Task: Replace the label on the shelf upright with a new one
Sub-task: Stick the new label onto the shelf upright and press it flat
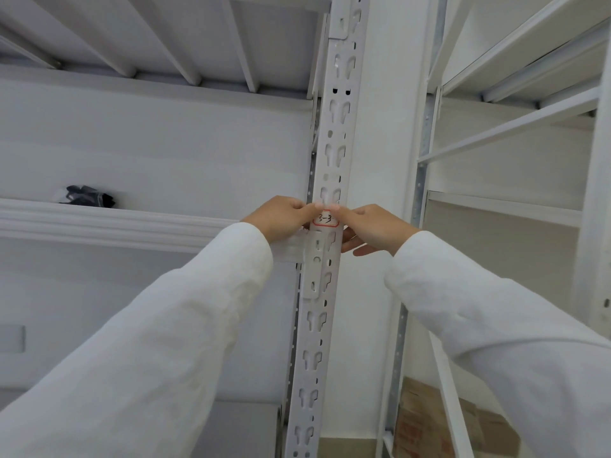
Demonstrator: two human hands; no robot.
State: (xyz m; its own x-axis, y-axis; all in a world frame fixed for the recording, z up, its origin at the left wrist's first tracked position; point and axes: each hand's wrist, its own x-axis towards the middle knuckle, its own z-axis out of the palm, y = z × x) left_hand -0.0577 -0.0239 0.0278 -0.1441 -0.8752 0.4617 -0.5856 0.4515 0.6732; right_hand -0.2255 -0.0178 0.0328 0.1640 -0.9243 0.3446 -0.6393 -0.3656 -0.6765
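Both hands met on the upright [330, 153]: left hand [281, 217] and right hand [373, 228] each pressed fingertips on the red-bordered label [325, 220], dark bundle [87, 196] at 9 o'clock.

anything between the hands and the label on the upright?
Nothing visible. The left hand and right hand both have fingertips at the top edge of the red-bordered label, which lies on the face of the shelf upright. The fingers cover only its top edge.
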